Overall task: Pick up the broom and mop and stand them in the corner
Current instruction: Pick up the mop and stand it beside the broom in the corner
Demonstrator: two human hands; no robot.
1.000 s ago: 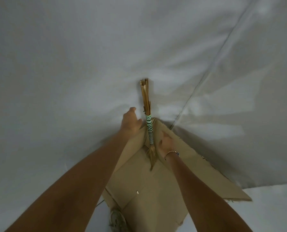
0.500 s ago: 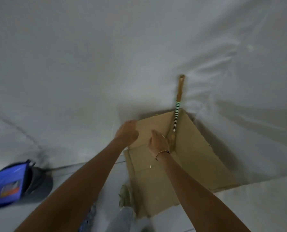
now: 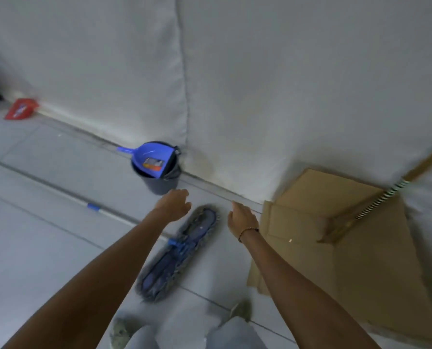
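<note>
The broom [image 3: 376, 200], straw-coloured with a green-and-white striped band, leans upright against the white wall at the right, its bristles resting on flattened cardboard [image 3: 348, 248]. The mop lies flat on the tiled floor: its blue fringed head [image 3: 177, 253] is below my hands and its pale handle [image 3: 104, 210] runs off to the left. My left hand [image 3: 173, 205] hovers open above the mop's handle, near the head. Open and empty too, my right hand [image 3: 241, 217] is just right of the mop head, with a bracelet at the wrist. Neither hand touches anything.
A dark bucket [image 3: 159, 182] with a blue dustpan [image 3: 152, 159] in it stands by the wall behind the mop. A red dustpan [image 3: 21, 109] lies far left by the wall. My shoes [image 3: 120, 331] and trouser legs are at the bottom edge.
Both hands have left the broom, which stays leaning at the wall. My view has swung left and down, so the mop, bucket and floor are now in sight.
</note>
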